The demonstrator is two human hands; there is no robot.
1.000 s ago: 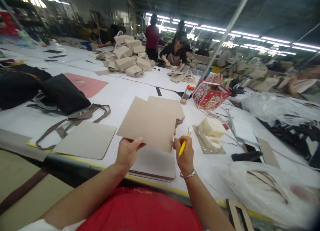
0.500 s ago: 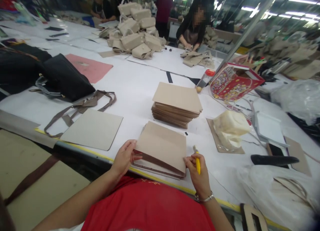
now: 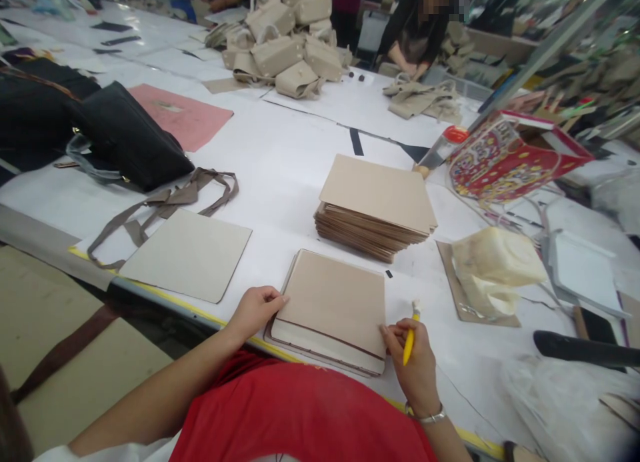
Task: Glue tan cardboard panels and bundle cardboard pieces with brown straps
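Observation:
A beige panel (image 3: pixel 335 295) lies on top of a low stack of panels (image 3: pixel 320 345) at the table's front edge. A pale strip of the panel beneath shows along its near side. My left hand (image 3: pixel 257 312) is closed, with thumb and fingers pinching the panel's left edge. My right hand (image 3: pixel 413 359) is closed around a small brush (image 3: pixel 410 342) with a yellow handle and pale bristles pointing up. Its fingertips also touch the panel's right edge. Behind stands a taller stack of beige panels (image 3: pixel 377 192).
Left lie a grey-beige board (image 3: pixel 193 255), brown straps (image 3: pixel 175 199) and a black bag (image 3: pixel 133 139). To the right are a cut-open plastic container (image 3: pixel 495 262), a red patterned box (image 3: pixel 515 159) and a plastic bag (image 3: pixel 565 402). Another person (image 3: pixel 415 35) works beyond, beside heaped beige bags (image 3: pixel 285 42).
The top panel's near edge was raised off the stack; now the panel lies flatter and farther back. My left fingers have closed on its left edge. The view has shifted slightly.

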